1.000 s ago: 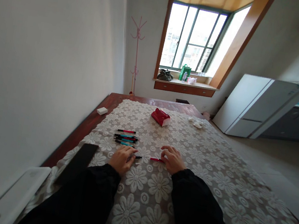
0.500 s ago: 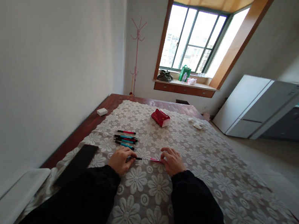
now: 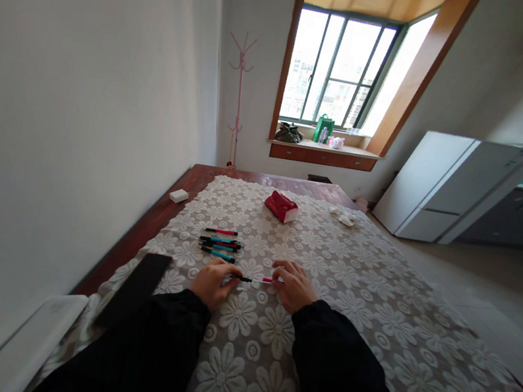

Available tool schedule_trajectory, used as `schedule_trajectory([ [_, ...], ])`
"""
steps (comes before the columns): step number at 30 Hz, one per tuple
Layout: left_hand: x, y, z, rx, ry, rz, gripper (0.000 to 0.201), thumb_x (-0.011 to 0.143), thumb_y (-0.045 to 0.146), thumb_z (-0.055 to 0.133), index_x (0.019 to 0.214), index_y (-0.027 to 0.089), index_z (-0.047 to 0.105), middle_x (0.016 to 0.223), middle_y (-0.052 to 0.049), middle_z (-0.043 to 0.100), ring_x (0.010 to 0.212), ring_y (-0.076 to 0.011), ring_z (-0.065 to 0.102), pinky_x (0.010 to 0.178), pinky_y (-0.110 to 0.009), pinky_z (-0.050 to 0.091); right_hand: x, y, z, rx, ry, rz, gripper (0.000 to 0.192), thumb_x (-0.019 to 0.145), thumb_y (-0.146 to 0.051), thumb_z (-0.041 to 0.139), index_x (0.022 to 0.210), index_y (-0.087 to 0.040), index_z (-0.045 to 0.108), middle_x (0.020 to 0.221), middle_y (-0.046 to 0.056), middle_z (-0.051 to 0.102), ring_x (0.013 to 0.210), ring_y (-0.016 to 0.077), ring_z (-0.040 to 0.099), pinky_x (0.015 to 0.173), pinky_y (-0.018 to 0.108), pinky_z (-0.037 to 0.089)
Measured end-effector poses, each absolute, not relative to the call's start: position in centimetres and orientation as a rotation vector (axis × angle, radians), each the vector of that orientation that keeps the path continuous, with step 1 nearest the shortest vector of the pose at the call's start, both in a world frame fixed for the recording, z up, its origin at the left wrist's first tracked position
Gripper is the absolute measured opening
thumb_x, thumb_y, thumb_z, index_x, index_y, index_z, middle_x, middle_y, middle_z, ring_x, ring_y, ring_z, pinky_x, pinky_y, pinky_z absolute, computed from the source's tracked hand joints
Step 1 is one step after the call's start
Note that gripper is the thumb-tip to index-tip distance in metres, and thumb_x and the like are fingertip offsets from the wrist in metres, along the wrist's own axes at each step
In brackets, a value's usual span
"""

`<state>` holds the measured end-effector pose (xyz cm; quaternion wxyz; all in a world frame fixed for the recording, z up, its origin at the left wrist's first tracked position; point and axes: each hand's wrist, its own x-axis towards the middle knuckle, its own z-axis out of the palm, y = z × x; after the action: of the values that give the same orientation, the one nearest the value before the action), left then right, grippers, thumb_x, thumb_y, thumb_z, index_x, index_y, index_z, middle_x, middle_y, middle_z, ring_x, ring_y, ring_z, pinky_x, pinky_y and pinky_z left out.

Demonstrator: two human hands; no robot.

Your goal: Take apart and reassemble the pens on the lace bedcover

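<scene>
Between the thumb and fingers of my left hand [image 3: 213, 283] is a black pen part [image 3: 243, 279], pointing right. Facing it, my right hand [image 3: 297, 287] pinches a pink pen barrel [image 3: 267, 280] close to its left end. A thin pale refill [image 3: 257, 280] bridges the short gap between the two parts, just above the cloth. Beyond my left hand lie several pens with black ends, among them a blue pen [image 3: 217, 254] and a red pen [image 3: 221, 231] set apart at the back.
A flowered lace cloth [image 3: 225, 381] covers the wooden table [image 3: 254, 177]. At my left lie a black flat slab [image 3: 135, 289] and a white object [image 3: 34, 339]. Further back are a white charger [image 3: 179, 196], a red tissue pack [image 3: 282, 207] and crumpled white pieces [image 3: 345, 221].
My right hand has shifted left, so its fingers now grip nearer the left end of the pink barrel. The black part has edged right, narrowing the gap.
</scene>
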<state>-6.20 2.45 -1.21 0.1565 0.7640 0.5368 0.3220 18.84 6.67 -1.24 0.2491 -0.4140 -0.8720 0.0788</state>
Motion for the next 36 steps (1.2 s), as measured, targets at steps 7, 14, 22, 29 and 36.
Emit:
schedule_trajectory([
  [7, -6.3, 2.7, -1.6, 2.367, 1.341, 0.878, 0.022, 0.085, 0.017, 0.060, 0.103, 0.024, 0.069, 0.097, -0.002, 0.070, 0.098, -0.0203, 0.058, 0.089, -0.033, 0.046, 17.0, 5.8, -1.7, -1.102, -2.399, 0.259, 0.008, 0.089, -0.013, 0.050, 0.086, -0.018, 0.055, 0.084, 0.004, 0.063, 0.082, 0.0182, 0.057, 0.079, 0.032, 0.039],
  [14, -6.3, 2.8, -1.7, 2.426, 1.302, 0.846, 0.016, 0.087, 0.022, 0.061, 0.100, 0.025, 0.069, 0.096, -0.001, 0.070, 0.096, -0.0197, 0.058, 0.088, -0.033, 0.045, 16.5, 5.4, -2.3, -1.047, -2.356, 0.362, 0.010, 0.088, -0.011, 0.047, 0.083, -0.019, 0.050, 0.082, 0.004, 0.061, 0.078, 0.0175, 0.055, 0.073, 0.028, 0.040],
  [22, -6.1, 2.5, -1.4, 2.476, 1.330, 0.824, 0.017, 0.089, 0.024, 0.059, 0.104, 0.024, 0.067, 0.096, -0.002, 0.069, 0.096, -0.0195, 0.058, 0.087, -0.033, 0.043, 15.8, 5.1, -2.4, -0.976, -2.264, 0.441, 0.013, 0.086, -0.008, 0.046, 0.081, -0.020, 0.048, 0.081, 0.004, 0.059, 0.078, 0.0168, 0.054, 0.072, 0.026, 0.040],
  [29, -5.8, 2.4, -1.2, 2.542, 1.337, 0.778, 0.018, 0.092, 0.018, 0.050, 0.103, 0.022, 0.064, 0.098, -0.002, 0.069, 0.096, -0.0190, 0.058, 0.088, -0.033, 0.042, 15.4, 5.1, -2.9, -0.933, -2.223, 0.448, 0.012, 0.089, -0.010, 0.046, 0.083, -0.020, 0.048, 0.082, 0.004, 0.059, 0.077, 0.0170, 0.053, 0.072, 0.027, 0.041],
  [36, -5.7, 2.3, -1.2, 2.584, 1.238, 0.764, 0.036, 0.085, 0.004, 0.043, 0.110, 0.023, 0.060, 0.103, -0.004, 0.065, 0.100, -0.0204, 0.056, 0.089, -0.034, 0.043, 14.9, 4.4, -2.5, -0.915, -2.184, 0.531, 0.006, 0.091, -0.014, 0.049, 0.090, -0.020, 0.051, 0.084, 0.003, 0.060, 0.080, 0.0171, 0.055, 0.074, 0.028, 0.042],
])
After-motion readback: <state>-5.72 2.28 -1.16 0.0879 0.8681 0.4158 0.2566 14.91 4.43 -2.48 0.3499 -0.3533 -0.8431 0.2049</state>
